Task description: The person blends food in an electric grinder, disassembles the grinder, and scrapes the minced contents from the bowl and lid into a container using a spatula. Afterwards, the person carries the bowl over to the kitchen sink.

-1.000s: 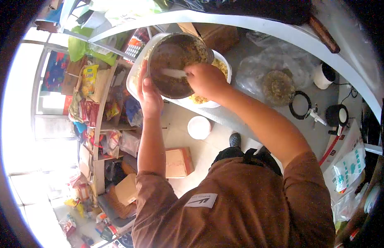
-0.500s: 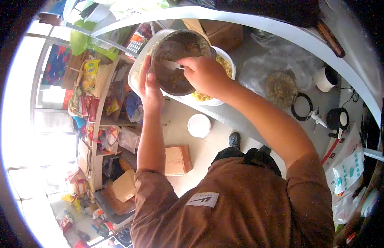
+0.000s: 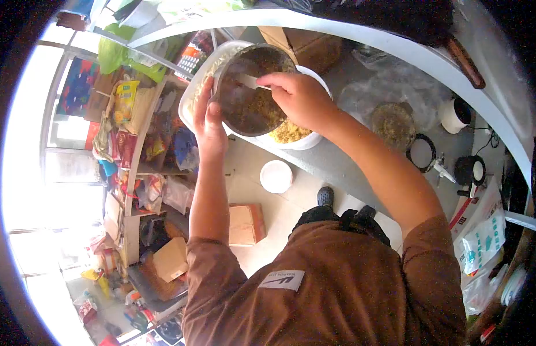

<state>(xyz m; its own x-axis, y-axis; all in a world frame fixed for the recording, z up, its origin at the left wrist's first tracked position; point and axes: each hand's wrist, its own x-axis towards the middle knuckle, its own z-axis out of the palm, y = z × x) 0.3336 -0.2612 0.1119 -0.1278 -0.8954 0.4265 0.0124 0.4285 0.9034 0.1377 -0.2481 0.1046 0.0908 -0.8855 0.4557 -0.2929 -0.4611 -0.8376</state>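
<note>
A dark round pot (image 3: 239,106) is held tilted over two white containers, some brownish-yellow crumbly food lying in its lower part. My left hand (image 3: 210,122) grips the pot's left rim, thumb on the near side. My right hand (image 3: 299,98) is closed round the handle of a flat pale scraper (image 3: 247,81), whose blade is inside the pot. Under the pot, a white bowl (image 3: 307,142) holds yellow crumbly food (image 3: 291,132). Left of it, a white tub (image 3: 187,106) with pale shreds or grains is partly hidden by the pot.
On the grey table stand a pan-like vessel (image 3: 393,124), crumpled clear plastic (image 3: 360,86), a black ring (image 3: 421,151) and a cardboard box (image 3: 314,49). A white metal bar (image 3: 337,20) arches above. A white bucket (image 3: 276,176) and a carton (image 3: 245,224) are on the floor.
The pot has turned so more of its inside and the crumbly food in it shows. My right hand has shifted slightly right and up with the scraper; my left hand stays on the rim.
</note>
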